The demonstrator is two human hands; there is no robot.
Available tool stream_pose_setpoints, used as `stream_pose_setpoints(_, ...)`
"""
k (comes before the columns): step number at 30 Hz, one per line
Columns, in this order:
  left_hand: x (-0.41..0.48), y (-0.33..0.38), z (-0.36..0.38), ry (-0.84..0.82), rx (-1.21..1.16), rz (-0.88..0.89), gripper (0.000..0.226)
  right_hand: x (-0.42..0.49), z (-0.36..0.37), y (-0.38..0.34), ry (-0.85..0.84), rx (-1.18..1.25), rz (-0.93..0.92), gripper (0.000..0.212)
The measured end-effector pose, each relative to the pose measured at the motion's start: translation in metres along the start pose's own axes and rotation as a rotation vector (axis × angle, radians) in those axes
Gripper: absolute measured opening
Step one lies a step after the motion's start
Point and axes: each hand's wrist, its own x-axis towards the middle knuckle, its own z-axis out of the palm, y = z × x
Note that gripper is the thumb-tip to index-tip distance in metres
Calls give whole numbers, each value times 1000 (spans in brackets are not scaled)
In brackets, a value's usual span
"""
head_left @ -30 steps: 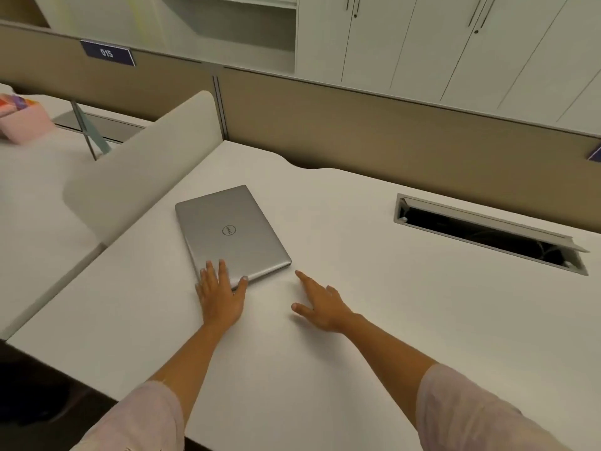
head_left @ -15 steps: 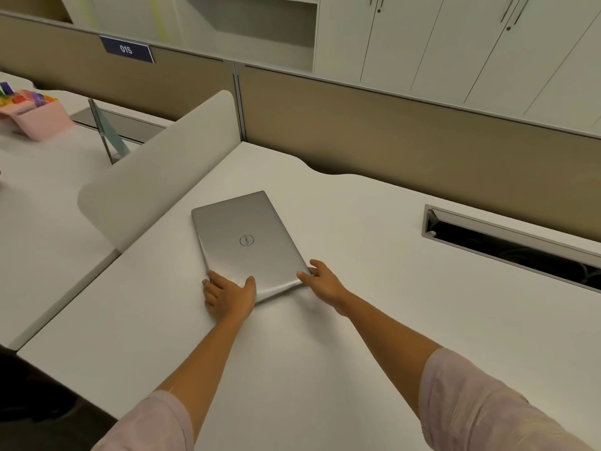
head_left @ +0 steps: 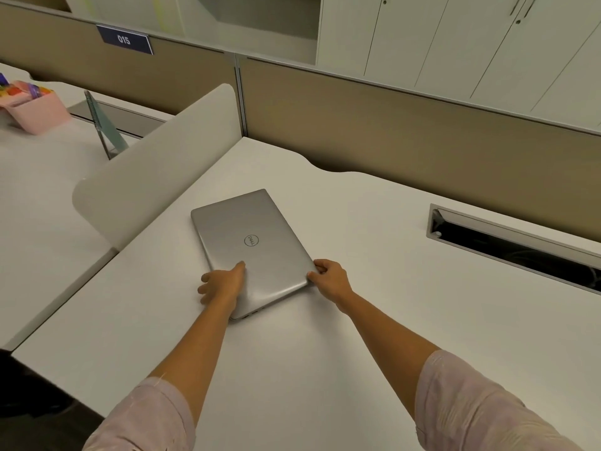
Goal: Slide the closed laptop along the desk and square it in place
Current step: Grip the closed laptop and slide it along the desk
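A closed silver laptop [head_left: 250, 242] with a round logo lies flat on the white desk [head_left: 357, 320], turned at an angle to the desk's edges. My left hand [head_left: 222, 283] grips its near left side, thumb on the lid and fingers curled past the edge. At the near right corner, my right hand [head_left: 328, 276] pinches the laptop with its fingertips. Both forearms stretch across the desk from the lower edge of the view.
A low white divider [head_left: 153, 164] borders the desk on the left, with a tan partition [head_left: 422, 148] behind. An open cable slot [head_left: 514, 245] is cut into the desk at the right. On the neighbouring desk stand a pink organiser [head_left: 35, 109] and a propped notebook [head_left: 107, 125].
My right hand came from the bare desk to the laptop's near right corner and closed on it. My left hand shifted from flat at the near edge to gripping the left side.
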Motion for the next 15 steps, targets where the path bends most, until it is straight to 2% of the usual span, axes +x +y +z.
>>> stream_pose_setpoints(6,-13,-12,5,26,149,113,85,-2,-7,6,20,-52,-1,27)
stream_pose_setpoints(15,-28,-35,-3,-44,389,281,90,-15,-26,20,120,-122,40,43)
